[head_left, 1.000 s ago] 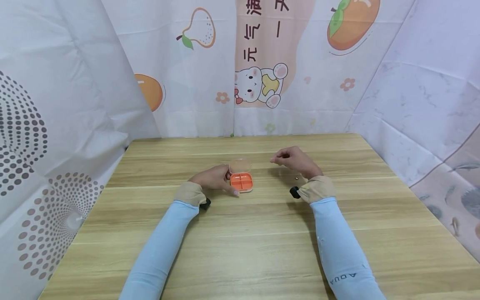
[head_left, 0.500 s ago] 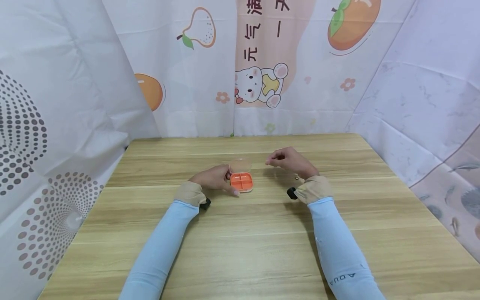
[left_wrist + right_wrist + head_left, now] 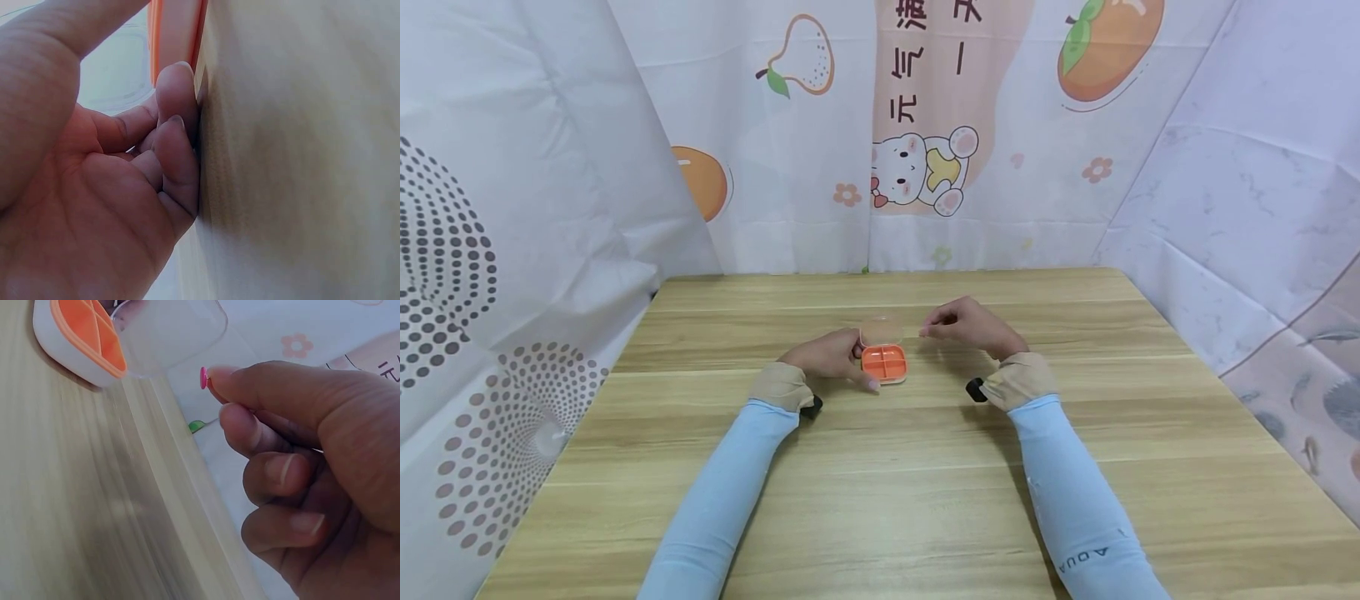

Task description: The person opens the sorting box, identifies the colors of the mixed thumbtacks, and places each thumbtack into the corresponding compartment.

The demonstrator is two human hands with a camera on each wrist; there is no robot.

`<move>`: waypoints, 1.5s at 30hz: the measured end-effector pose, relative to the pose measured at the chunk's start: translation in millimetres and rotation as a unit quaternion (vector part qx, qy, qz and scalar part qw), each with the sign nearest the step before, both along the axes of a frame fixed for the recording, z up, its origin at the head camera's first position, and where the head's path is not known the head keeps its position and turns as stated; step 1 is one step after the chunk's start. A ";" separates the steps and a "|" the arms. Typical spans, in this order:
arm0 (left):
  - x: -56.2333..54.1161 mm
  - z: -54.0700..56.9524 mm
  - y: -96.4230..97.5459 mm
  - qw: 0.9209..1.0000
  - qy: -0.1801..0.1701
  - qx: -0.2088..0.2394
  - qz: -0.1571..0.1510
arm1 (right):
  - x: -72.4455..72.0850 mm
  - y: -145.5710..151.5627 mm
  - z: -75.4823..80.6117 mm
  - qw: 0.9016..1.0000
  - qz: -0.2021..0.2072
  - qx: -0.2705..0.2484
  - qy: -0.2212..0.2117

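A small pill box (image 3: 891,372) with a white shell and an orange insert of several compartments lies on the table. Its clear lid (image 3: 881,331) is tipped back on the far side. My left hand (image 3: 827,355) holds the box from the left, thumb along the near edge and fingers by the hinge side. Bent fingers (image 3: 178,150) rest on the tabletop in the left wrist view. To the right of the box, my right hand (image 3: 972,323) pinches a tiny pink disc-headed stud (image 3: 203,378) between thumb and index finger. The other fingers are curled in.
The wood-grain table (image 3: 880,500) stretches around both hands. A printed curtain (image 3: 760,167) hangs along the back edge, and pale cloths hang on the left and right sides.
My right hand has moved left and slightly toward me, closer to the pill box. A small thing by the right wrist is now hidden. The left hand and box have stayed put.
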State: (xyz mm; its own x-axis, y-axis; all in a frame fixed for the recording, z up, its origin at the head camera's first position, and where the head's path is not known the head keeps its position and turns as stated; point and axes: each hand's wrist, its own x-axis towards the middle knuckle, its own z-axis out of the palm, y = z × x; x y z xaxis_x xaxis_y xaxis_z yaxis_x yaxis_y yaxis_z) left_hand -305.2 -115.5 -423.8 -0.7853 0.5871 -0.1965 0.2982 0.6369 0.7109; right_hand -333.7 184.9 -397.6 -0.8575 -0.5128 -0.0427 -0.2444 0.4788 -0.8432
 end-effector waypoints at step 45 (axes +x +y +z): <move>-2.8 0.5 -0.3 1.000 -0.006 0.014 -0.011 | 9.3 -48.6 -1.4 0.993 0.063 0.027 0.094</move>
State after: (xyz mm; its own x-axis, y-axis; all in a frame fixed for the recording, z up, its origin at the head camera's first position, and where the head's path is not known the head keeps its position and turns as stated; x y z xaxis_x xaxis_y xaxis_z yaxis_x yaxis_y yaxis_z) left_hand -308.0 -115.8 -423.3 -0.7692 0.6102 -0.1898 0.3034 0.6102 0.7319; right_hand -324.4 136.3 -398.9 -0.7820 -0.6180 0.0811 -0.4557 0.4782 -0.7508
